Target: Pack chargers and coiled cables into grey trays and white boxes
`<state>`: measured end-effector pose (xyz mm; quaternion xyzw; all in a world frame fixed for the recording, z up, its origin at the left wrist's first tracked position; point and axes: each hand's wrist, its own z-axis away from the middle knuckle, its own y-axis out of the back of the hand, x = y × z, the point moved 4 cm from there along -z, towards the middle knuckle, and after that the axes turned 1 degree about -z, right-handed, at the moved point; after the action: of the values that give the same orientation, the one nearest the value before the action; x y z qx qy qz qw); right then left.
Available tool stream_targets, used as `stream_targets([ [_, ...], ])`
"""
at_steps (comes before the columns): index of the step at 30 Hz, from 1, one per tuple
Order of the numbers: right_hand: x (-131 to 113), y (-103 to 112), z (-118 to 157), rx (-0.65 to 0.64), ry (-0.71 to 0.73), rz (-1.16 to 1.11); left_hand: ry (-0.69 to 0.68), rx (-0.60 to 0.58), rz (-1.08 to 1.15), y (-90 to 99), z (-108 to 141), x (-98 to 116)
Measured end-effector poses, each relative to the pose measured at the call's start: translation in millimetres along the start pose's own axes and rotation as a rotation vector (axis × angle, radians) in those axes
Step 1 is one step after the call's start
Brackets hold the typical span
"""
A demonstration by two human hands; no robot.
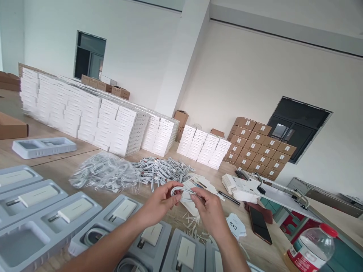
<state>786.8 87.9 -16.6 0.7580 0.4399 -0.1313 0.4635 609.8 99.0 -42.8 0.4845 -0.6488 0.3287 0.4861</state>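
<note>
Both hands hold a coiled light-grey charging cable (179, 189) above the table. The thumb and fingers of my left hand (159, 202) are closed on the coil's left end. My right hand (208, 207) pinches its right end. Beneath and around my forearms lie grey plastic trays (92, 206) with white charger plugs (76, 209) seated in them. Two of the nearer trays also hold a coiled cable (95, 236), partly hidden by my left arm. Just beyond my hands is a heap of loose cables (164, 170), beside a clear bag of cables (106, 172).
White boxes (124, 128) stand stacked along the back, with brown cartons (249, 145) behind at right. To my right are a pen (229, 198), a phone (260, 223), printed cards (236, 225) and a red-capped bottle (310, 247). Small white scraps (194, 226) litter the table.
</note>
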Motion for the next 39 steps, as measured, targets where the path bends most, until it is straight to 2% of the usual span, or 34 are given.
stream_targets([
  [4, -7.0, -2.6, 0.8, 0.019, 0.134, 0.076, 0.119, -0.09, 0.067, -4.8, -0.8, -5.0],
  [8, -4.9, -0.6, 1.3, 0.074, 0.158, 0.206, 0.136, -0.184, 0.051, -9.4, 1.6, -6.0],
  [14, -19.1, -4.0, 4.7, 0.159, 0.258, 0.488, 0.001, -0.009, -0.341, 1.6, 0.9, -5.5],
  [16, -23.4, -7.2, 5.5, 0.147, 0.204, 0.52, -0.005, 0.022, -0.428, 4.5, -0.1, -7.3],
  [19, -21.1, -13.2, 5.9, 0.029, 0.002, 0.386, -0.003, 0.054, -0.519, 7.1, -1.7, -10.1],
  [21, -19.7, -15.2, 6.2, 0.001, -0.067, 0.25, -0.001, 0.046, -0.544, 6.1, -1.8, -11.0],
  [25, -19.2, -13.9, 7.0, 0.094, -0.071, 0.068, -0.002, 0.011, -0.531, 0.0, 1.1, -10.7],
  [28, -17.0, -17.2, 7.7, 0.117, -0.096, -0.073, 0.004, 0.001, -0.493, -3.5, 2.3, -12.8],
  [35, -5.9, -35.6, 5.7, 0.037, -0.274, -0.543, 0.012, -0.057, -0.066, -8.1, -2.4, -17.1],
  [37, -6.0, -34.2, 5.1, 0.048, -0.276, -0.524, 0.017, -0.078, 0.02, -9.8, -2.9, -15.0],
  [39, -6.6, -25.7, 4.8, 0.149, -0.252, -0.393, 0.023, -0.098, 0.058, -11.2, -2.8, -12.9],
])
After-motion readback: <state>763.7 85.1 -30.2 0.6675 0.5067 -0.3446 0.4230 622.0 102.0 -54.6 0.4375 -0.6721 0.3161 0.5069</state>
